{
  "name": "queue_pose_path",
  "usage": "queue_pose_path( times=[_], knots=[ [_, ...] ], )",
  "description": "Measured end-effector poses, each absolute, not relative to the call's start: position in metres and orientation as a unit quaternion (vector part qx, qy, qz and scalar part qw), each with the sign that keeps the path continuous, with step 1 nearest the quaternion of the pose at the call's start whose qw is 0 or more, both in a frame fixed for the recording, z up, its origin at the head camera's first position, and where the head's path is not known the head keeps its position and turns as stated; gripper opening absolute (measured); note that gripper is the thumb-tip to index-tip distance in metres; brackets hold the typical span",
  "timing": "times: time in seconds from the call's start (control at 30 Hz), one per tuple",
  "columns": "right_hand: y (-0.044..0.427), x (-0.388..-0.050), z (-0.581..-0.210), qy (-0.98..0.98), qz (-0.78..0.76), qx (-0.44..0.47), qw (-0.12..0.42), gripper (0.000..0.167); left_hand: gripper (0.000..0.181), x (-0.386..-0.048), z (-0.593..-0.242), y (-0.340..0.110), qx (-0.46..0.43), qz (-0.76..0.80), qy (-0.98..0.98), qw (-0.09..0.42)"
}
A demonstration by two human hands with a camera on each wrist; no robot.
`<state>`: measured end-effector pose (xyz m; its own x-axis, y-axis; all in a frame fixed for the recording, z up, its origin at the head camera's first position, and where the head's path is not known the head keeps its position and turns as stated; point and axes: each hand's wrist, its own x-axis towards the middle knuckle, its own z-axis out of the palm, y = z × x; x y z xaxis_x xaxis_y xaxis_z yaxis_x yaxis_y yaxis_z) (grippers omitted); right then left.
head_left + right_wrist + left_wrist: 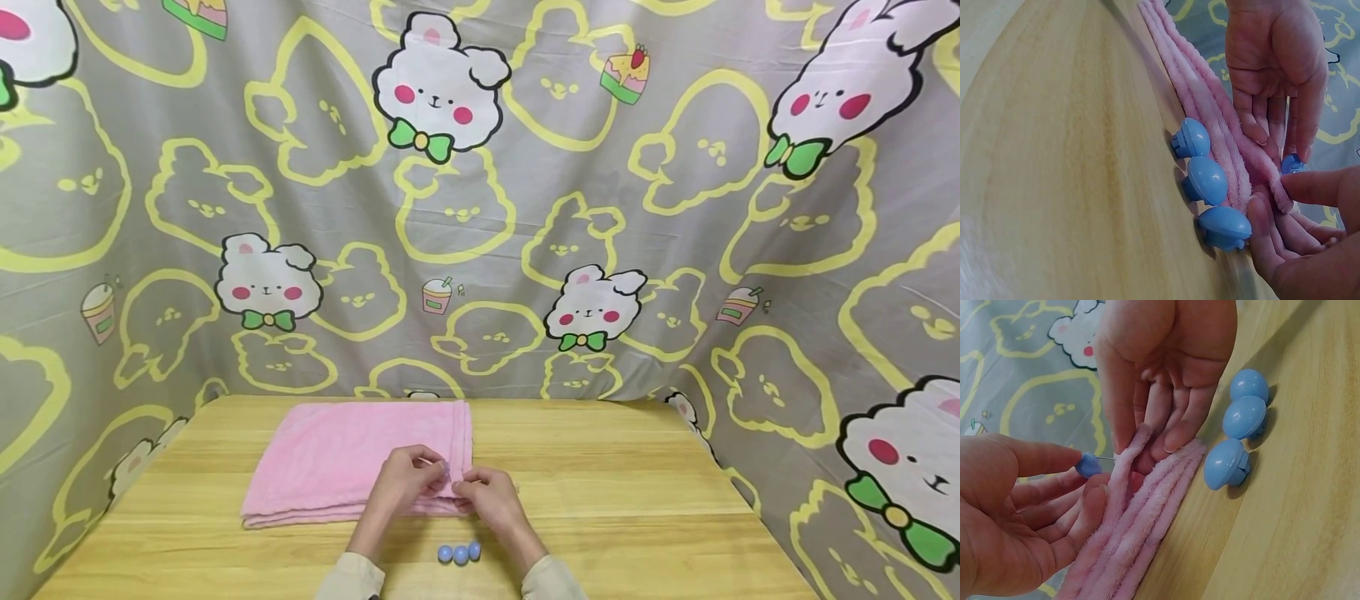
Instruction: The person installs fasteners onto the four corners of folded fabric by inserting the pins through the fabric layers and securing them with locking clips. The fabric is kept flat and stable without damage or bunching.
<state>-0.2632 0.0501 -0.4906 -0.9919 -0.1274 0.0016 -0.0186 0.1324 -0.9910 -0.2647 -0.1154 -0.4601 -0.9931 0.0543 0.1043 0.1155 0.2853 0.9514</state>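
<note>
A folded pink plush blanket [337, 458] lies on the table, its layered edge towards me. My left hand [408, 478] pinches a small blue pin [1088, 464] between thumb and index finger. In the left wrist view a thin metal needle sticks out of it towards the blanket's top layer; whether the tip has entered the cloth I cannot tell. At the blanket's near right corner, my right hand [491, 498] pinches that raised layer, some fingers tucked beneath it. Three blue mushroom-shaped fasteners [1224, 464] stand in a row on the wood, just in front of the hands.
The light wooden table [637, 500] extends to both sides of the blanket. A grey curtain [480, 350] printed with cartoon bears surrounds the table at the back and sides.
</note>
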Motion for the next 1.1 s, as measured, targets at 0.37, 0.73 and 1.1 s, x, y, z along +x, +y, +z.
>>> queue_pose_path(
  times=[0.37, 0.73, 1.1],
  knots=[
    [0.0498, -0.2625, -0.4897, 0.753, -0.655, -0.048, 0.044, 0.02, 0.013, -0.2638, -0.4583, -0.116, -0.049, -0.595, -0.802, 0.024],
    [0.0505, -0.2628, -0.4896, 0.752, -0.655, -0.051, 0.042, 0.019, 0.012, -0.2647, -0.4601, -0.1159, -0.053, -0.59, -0.805, 0.027],
    [0.0503, -0.263, -0.4898, 0.752, -0.657, -0.049, 0.041, 0.018, 0.012, -0.2648, -0.4599, -0.1156, -0.048, -0.584, -0.81, 0.033]
  ],
)
